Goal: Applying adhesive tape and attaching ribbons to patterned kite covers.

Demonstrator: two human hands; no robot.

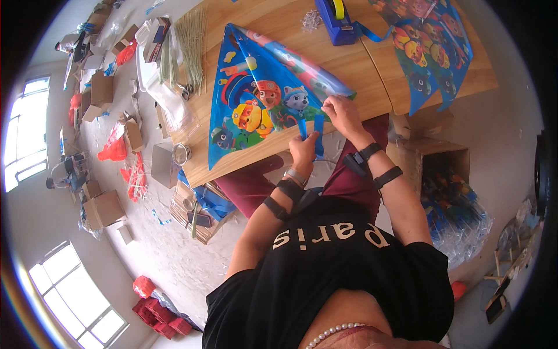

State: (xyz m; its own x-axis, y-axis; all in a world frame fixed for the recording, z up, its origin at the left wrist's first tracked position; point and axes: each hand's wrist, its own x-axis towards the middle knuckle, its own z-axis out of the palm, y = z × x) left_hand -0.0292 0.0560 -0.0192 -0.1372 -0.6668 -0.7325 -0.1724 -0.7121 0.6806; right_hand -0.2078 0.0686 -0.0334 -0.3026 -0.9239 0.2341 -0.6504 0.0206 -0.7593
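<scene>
A blue kite sheet (250,104) printed with cartoon dogs lies on the wooden table in front of me. Its right side is folded or rolled over into a long flap (302,64). At the near edge of the sheet, my left hand (303,150) is closed on a narrow blue ribbon (319,136), which loops beside the fingers. My right hand (344,116) pinches the sheet's near right corner, close to the end of the rolled flap. Whether the ribbon is fixed to the sheet cannot be made out.
A blue tape dispenser (338,26) stands at the back, near another printed kite (430,52) on the right. Thin sticks (190,46) lie at the table's far left. A cardboard box (415,154) with plastic-wrapped goods is to my right. Cartons and scraps litter the floor.
</scene>
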